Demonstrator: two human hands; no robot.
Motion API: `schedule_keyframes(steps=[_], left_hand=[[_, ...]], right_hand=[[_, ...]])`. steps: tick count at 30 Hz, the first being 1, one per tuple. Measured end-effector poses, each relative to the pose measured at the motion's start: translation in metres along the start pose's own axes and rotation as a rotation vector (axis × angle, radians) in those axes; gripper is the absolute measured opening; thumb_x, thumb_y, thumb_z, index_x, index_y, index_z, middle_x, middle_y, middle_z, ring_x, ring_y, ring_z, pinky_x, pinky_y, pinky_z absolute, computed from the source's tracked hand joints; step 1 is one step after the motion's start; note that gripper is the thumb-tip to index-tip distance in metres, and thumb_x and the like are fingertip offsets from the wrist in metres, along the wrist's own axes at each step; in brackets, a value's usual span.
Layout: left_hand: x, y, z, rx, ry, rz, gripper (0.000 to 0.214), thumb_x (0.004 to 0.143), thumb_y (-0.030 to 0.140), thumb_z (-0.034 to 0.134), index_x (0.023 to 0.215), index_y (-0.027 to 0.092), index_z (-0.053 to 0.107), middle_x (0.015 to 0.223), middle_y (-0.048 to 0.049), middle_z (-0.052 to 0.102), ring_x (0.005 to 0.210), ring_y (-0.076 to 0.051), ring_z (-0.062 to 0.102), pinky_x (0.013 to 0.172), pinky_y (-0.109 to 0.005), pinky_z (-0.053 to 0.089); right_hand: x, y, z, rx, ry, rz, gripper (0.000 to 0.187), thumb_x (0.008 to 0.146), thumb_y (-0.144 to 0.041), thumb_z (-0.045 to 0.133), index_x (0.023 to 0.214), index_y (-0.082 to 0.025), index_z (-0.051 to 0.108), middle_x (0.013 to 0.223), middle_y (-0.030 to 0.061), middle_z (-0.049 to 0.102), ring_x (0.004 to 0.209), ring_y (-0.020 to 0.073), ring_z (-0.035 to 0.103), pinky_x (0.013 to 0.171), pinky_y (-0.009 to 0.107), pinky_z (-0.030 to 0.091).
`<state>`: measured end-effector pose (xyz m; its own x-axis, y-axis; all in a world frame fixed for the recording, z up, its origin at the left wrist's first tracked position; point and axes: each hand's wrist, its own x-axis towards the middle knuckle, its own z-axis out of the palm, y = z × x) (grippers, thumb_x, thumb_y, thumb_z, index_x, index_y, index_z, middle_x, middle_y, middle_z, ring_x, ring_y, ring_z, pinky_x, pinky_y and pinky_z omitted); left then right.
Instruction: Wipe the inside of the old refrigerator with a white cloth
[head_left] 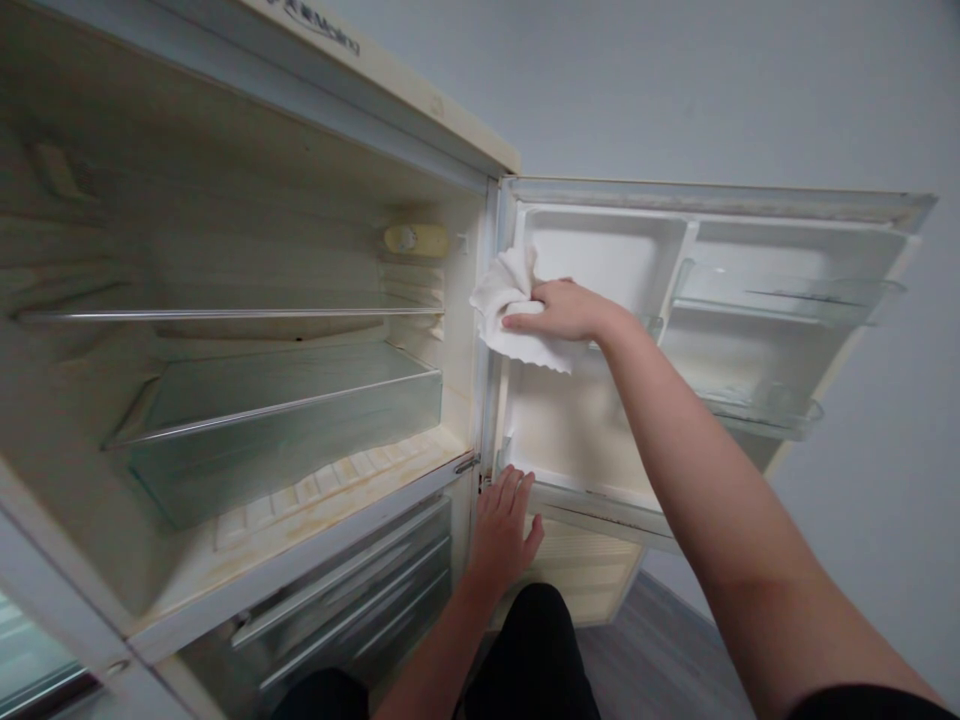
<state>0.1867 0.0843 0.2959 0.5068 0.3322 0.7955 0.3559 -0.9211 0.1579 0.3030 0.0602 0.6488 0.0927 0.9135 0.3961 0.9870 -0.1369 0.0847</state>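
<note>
My right hand (564, 310) is closed on a white cloth (510, 310) and presses it against the hinge edge of the open fridge door (600, 250). My left hand (504, 525) lies flat with fingers stretched out, resting on the fridge frame near the lower hinge (466, 465), below the right hand. It holds nothing. The fridge compartment (247, 330) stands open and bare, its walls yellowed and stained.
A glass shelf (225, 313) and a clear drawer (300, 420) sit inside the fridge. Clear door racks (780, 295) line the open door. Freezer drawers (352, 600) show below. A grey wall (750, 90) stands behind, and dark wood floor (652, 660) lies under the door.
</note>
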Motion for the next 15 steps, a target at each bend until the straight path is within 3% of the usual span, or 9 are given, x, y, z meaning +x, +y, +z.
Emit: schedule_keyframes(steps=[15], left_hand=[[-0.0015,-0.0001,0.0018,-0.022,-0.002,0.0,0.065,0.086,0.025,0.057,0.148,0.019,0.037,0.145,-0.0135,0.051,0.141,-0.03,0.04,0.109,-0.047,0.04]], right_hand=[[-0.0005,-0.001,0.0009,-0.023,0.018,-0.005,0.066,0.086,-0.068,0.052,0.114,-0.012,0.071,0.12,0.0164,0.069,0.108,0.0283,0.065,0.087,0.029,0.049]])
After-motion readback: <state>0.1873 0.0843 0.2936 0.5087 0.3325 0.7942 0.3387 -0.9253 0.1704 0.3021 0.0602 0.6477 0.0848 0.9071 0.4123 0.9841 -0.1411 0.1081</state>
